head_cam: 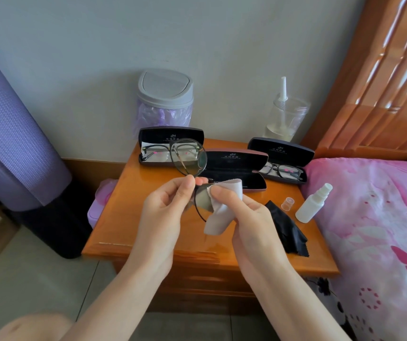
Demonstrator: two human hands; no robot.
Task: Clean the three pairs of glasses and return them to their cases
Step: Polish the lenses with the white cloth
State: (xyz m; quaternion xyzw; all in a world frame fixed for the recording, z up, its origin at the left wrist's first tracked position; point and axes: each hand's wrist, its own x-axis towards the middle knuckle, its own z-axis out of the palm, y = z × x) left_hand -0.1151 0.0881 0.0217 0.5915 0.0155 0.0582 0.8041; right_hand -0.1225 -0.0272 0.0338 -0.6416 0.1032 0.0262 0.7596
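Glasses (189,160) are up over the tabletop (128,217), left hand (165,205) pinching the bridge, right hand (249,217) pinching a cloth (224,205) around the lower lens. Light, fragile frame, so grip the rim, not glass.

Round glasses (189,157) aloft, grey cloth (224,205) on lens

Soft daylight, evenly bright; glare on glossy nightstand (133,217) and headboard (382,77); wide-angle bending at edges.
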